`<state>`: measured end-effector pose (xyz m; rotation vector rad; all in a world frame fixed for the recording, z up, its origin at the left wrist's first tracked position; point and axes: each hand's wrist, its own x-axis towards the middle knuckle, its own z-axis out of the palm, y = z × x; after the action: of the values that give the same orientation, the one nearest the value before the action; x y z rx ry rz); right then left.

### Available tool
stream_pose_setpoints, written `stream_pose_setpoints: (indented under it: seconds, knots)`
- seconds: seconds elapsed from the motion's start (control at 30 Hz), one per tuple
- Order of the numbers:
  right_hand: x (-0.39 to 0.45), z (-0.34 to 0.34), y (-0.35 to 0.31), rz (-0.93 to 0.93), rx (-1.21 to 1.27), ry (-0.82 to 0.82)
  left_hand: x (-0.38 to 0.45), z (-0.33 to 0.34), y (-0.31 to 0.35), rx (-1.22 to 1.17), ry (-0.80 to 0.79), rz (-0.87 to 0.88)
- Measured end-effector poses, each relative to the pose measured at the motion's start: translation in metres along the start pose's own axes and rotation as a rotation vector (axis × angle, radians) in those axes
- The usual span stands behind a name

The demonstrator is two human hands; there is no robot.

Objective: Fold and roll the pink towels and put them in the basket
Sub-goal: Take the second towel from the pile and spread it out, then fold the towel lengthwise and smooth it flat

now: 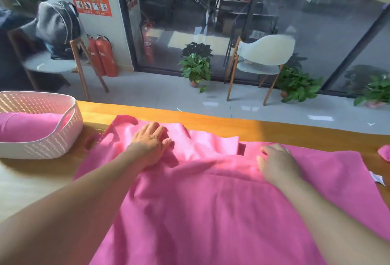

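Pink towel [211, 201] lies spread on the table [274, 131]; your left hand [150, 145] and right hand [276, 163] press flat, fingers open, gripping nothing, likely smoothing it for folding.

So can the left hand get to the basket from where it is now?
Probably yes. The left hand rests flat on the towel, and the basket sits just to its left on the table with nothing between them.

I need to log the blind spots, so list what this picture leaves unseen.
Head view:
- pink towel: near edge cut off by the bottom frame edge.
- basket: left part cut off; its wall hides how many rolled towels lie inside.
- pink scrap: cut off at right edge.
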<state>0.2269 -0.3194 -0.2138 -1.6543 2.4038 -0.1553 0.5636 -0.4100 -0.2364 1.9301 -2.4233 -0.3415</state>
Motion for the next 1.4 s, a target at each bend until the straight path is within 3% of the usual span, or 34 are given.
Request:
stream_pose_setpoints:
  seconds: [0.17, 0.27, 0.4, 0.63, 0.7, 0.83, 0.97, 1.13, 1.2, 1.27, 1.4]
  knots:
    - [0.009, -0.007, 0.012, -0.067, -0.127, 0.019, -0.002, 0.015, -0.009, -0.061, 0.163, 0.043]
    - [0.013, -0.018, 0.016, -0.162, -0.109, -0.047, 0.005, 0.003, -0.012, -0.181, 0.281, 0.109]
    - [0.016, -0.029, 0.020, -0.274, -0.066, -0.165, 0.015, -0.006, -0.009, -0.121, 0.299, 0.149]
    - [0.032, -0.041, 0.025, -0.179, 0.038, -0.094, 0.019, -0.009, -0.015, -0.182, 0.455, 0.056]
    - [0.037, -0.040, 0.025, -0.150, 0.041, -0.048, 0.023, -0.008, -0.015, -0.181, 0.480, 0.002]
    - [0.043, -0.024, 0.029, -0.042, 0.008, 0.194, 0.031, -0.005, -0.012, -0.128, 0.549, -0.075]
    - [0.041, -0.006, 0.039, 0.000, -0.109, 0.242, 0.034, -0.002, -0.008, -0.090, 0.471, -0.167]
    - [0.025, 0.006, 0.033, -0.117, -0.038, 0.422, 0.023, -0.005, -0.002, -0.103, 0.613, -0.063]
    - [0.013, 0.011, 0.020, -0.241, 0.018, 0.449, 0.015, 0.000, -0.001, -0.136, 0.556, -0.004]
    - [0.001, 0.021, 0.008, -0.316, 0.035, 0.418, 0.006, 0.009, -0.004, -0.082, 0.376, 0.004]
    - [-0.009, 0.043, 0.015, -0.190, -0.010, 0.094, 0.001, 0.023, -0.016, 0.033, 0.203, -0.150]
